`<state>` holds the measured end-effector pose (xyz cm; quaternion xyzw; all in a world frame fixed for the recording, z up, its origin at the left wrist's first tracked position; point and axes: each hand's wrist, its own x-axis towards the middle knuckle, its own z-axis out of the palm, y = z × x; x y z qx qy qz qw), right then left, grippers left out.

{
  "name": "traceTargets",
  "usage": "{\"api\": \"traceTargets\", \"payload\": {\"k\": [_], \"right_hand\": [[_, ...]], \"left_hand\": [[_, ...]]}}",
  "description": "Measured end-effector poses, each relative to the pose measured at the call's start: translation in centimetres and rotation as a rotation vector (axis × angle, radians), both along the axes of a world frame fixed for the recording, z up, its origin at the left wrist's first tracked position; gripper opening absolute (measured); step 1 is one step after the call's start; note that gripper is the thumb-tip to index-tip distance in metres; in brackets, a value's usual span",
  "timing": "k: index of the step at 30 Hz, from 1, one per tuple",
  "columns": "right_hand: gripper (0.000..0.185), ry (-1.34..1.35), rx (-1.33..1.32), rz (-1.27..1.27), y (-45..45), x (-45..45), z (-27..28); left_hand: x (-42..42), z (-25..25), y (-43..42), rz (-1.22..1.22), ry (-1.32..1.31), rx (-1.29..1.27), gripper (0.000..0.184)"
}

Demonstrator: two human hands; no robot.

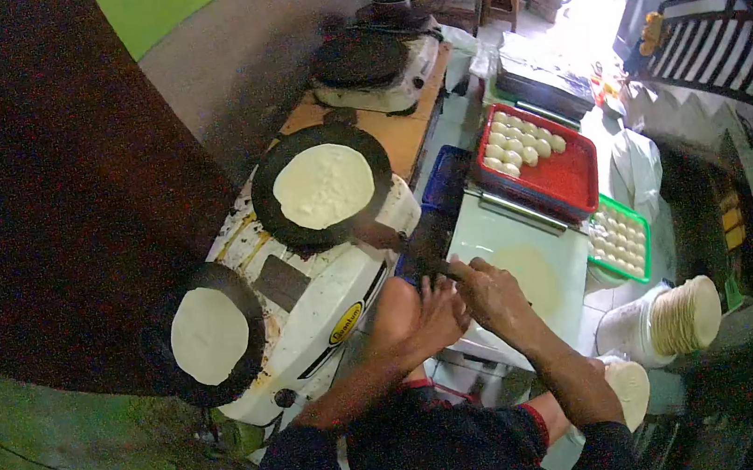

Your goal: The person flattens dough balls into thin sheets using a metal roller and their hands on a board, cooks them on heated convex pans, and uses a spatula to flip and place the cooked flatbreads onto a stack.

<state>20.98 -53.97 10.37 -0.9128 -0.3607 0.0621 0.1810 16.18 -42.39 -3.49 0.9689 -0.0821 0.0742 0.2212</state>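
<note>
My right hand point(494, 296) is closed around a dark handle point(442, 268) that appears to run to the frying pan point(272, 212) on the nearer stove. A round, pale flatbread point(324, 186) with a bumpy surface lies in that pan. Close beside it, my left hand point(444, 317) is held low near my knee, its fingers apart and nothing visible in them. A second pan point(249, 313) at the left holds another pale flatbread point(209, 336). Right of my hands, a thin flattened round of dough point(532, 278) lies on a white board point(489, 232).
Dough balls fill part of a red tray point(576, 175) and a green tray point(645, 251). Stacked flatbreads point(685, 316) rest on a white tub point(625, 328), with another stack point(629, 392) nearer me. The white stove point(328, 302) stands left; another burner point(364, 60) is behind it.
</note>
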Motion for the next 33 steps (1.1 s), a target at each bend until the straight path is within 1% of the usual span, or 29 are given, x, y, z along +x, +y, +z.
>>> {"api": "traceTargets", "payload": {"k": [2, 4, 6, 8, 10, 11, 13, 14, 15, 16, 18, 19, 22, 23, 27, 28, 29, 30, 31, 32, 33], "right_hand": [[0.034, 0.003, -0.065, -0.022, 0.3, 0.9, 0.8], [0.031, -0.01, -0.126, -0.048, -0.2, 3.9, 0.4], [0.028, 0.004, -0.124, 0.022, 0.7, 9.1, -0.8], [0.026, -0.054, 0.092, 0.214, 2.8, 15.4, -5.2], [0.025, -0.011, 0.091, 0.291, 7.8, 18.9, -7.2], [0.026, 0.022, 0.163, 0.381, 10.6, 19.8, -8.1], [0.027, 0.061, 0.271, 0.541, 15.5, 20.6, -9.7], [0.027, 0.064, 0.31, 0.609, 17.4, 20.4, -10.2], [0.027, 0.209, 0.373, 0.577, 18.2, 19.3, -8.5], [0.027, 0.26, 0.391, 0.506, 18.6, 18.8, -7.1], [0.028, 0.359, 0.411, 0.363, 18.8, 18.6, -5.6], [0.028, 0.338, 0.42, 0.381, 18.7, 18.8, -5.5], [0.029, 0.014, 0.301, 0.539, 17.2, 17.6, -7.1], [0.029, -0.028, 0.184, 0.485, 15.8, 16.1, -6.9], [0.03, 0.055, 0.144, 0.313, 7.9, 10.8, -4.8], [0.03, 0.081, 0.137, 0.26, 5.5, 9.7, -3.6], [0.029, 0.079, 0.107, 0.216, 3.3, 8.9, -2.3], [0.028, 0.076, 0.077, 0.172, 1.6, 8.3, -1.4], [0.028, 0.075, 0.044, 0.125, 0.6, 8.0, -0.7], [0.028, 0.075, 0.011, 0.078, -0.1, 7.9, -0.2], [0.028, 0.075, -0.021, 0.027, -0.5, 7.7, 0.0]], "left_hand": [[-2.1, 2.2, 3.9, 0.105, 0.07, -0.032, 0.063], [-3.8, -0.9, 6.7, 0.206, 0.014, -0.3, 0.059], [-6.0, -3.7, 8.0, 0.258, -0.097, -0.457, 0.055], [-7.1, -5.4, 8.9, 0.256, -0.284, -0.494, 0.052], [-6.3, -6.0, 8.2, 0.341, -0.112, -1.043, 0.049], [-6.6, -3.3, 9.0, 0.314, -0.16, -0.76, 0.049], [-6.6, -2.5, 9.7, 0.27, -0.198, -0.447, 0.052], [-6.7, -2.3, 9.8, 0.296, -0.184, -0.475, 0.051], [-7.0, -1.8, 9.6, 0.321, -0.168, -0.503, 0.05], [-7.1, -1.5, 9.5, 0.347, -0.154, -0.535, 0.049], [-7.1, -1.4, 9.7, 0.349, -0.146, -0.478, 0.047], [-7.1, -1.3, 9.5, 0.344, -0.14, -0.45, 0.046], [-6.1, -0.9, 9.2, 0.211, -0.214, -0.584, 0.044], [-5.7, -1.8, 9.1, 0.22, -0.182, -0.492, 0.044], [-4.1, -11.4, 7.7, 0.288, -0.046, -0.157, 0.044], [-4.9, -10.3, 7.3, 0.337, 0.014, -0.528, 0.045], [-5.6, -8.9, 6.9, 0.392, 0.018, -0.982, 0.045], [-6.4, -7.5, 6.5, 0.468, -0.028, -1.364, 0.045], [-6.8, -7.2, 6.8, 0.489, -0.015, -1.409, 0.045], [-6.8, -6.8, 6.5, 0.485, -0.05, -1.382, 0.045], [-6.7, -5.4, 6.3, 0.481, -0.084, -1.354, 0.044]]}}
